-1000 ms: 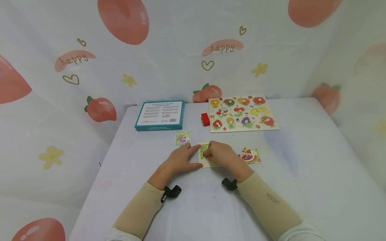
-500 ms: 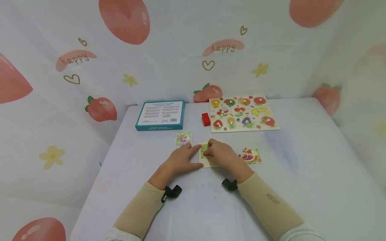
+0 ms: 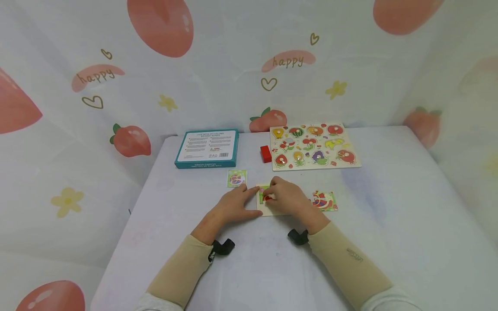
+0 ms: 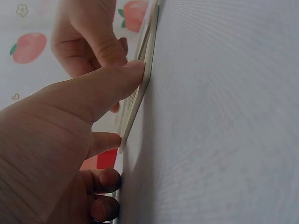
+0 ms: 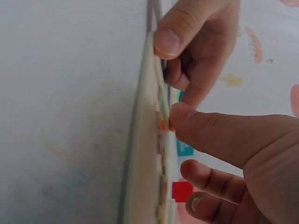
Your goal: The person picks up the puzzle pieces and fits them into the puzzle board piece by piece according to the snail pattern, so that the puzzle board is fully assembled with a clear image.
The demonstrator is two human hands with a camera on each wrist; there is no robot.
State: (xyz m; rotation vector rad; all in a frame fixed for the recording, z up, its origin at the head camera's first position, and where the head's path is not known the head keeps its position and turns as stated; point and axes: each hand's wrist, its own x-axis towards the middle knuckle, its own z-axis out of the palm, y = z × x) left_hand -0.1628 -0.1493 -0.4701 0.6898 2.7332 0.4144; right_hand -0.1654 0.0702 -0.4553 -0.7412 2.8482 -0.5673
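Note:
In the head view a small pale wooden puzzle tray (image 3: 272, 211) lies before me, a green picture piece (image 3: 261, 197) in its left part. My left hand (image 3: 234, 205) holds the tray by its left side, thumb at the near corner and index finger at the far one. Over the tray's middle, my right hand (image 3: 288, 197) pinches a puzzle piece with red on it between thumb and index fingertip. That piece is mostly hidden by the fingers. From the right wrist, the right thumb (image 5: 198, 128) meets a thin edge just above the tray (image 5: 145, 140).
Loose picture pieces (image 3: 324, 201) lie right of the right hand. A small picture card (image 3: 236, 178) lies beyond the left hand. Farther back are a teal-edged box (image 3: 206, 148), a red block (image 3: 266, 153) and a fruit peg puzzle board (image 3: 315, 147).
The right hand's fingers have shifted slightly up and right over the tray, and more of the red on the piece shows. The left hand stays in place.

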